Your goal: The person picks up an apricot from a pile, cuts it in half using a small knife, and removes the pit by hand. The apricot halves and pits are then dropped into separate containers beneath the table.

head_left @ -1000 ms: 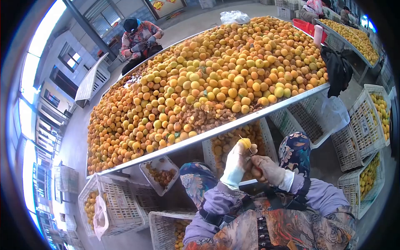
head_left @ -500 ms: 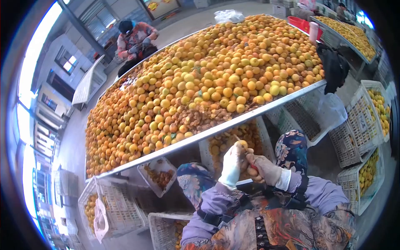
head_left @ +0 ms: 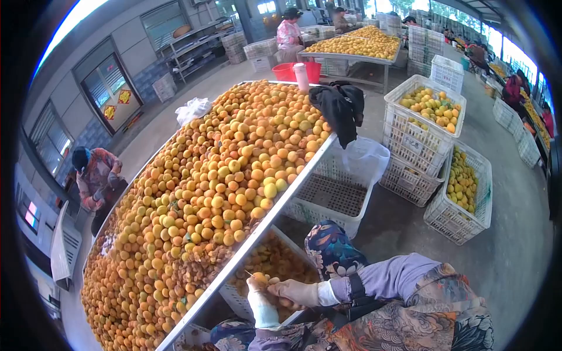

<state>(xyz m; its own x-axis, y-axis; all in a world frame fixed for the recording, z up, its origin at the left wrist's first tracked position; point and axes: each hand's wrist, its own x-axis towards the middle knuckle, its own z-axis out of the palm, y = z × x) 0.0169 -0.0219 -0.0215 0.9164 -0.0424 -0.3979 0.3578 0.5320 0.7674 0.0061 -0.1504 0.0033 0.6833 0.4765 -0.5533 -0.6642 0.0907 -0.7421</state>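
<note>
Low in the middle, both my gloved hands meet around one apricot [head_left: 261, 278]. The fingers of my left hand [head_left: 261, 301] are wrapped round the fruit. My right hand [head_left: 295, 292] is closed against it from the right, seemingly on a thin pointed tool [head_left: 249, 273] whose tip sticks out past the apricot; its handle is hidden now. Beneath the hands stands a crate [head_left: 298, 248] of split, brownish apricot pieces. Beyond them, a long table with a pale metal rim [head_left: 257, 234] bears a heap of whole apricots [head_left: 205, 193].
A black garment [head_left: 341, 108] hangs on the table's corner near a pink bottle [head_left: 301, 77]. To the right stand a crate with a plastic bag [head_left: 333, 199] and stacked fruit crates [head_left: 415, 137]. A person [head_left: 99, 178] sits across the table; others work farther back.
My view has swung right, so the table and hands appear farther left, and more crates and people show. Both hands stay together on the apricot. A red bit in my right hand is now hidden.
</note>
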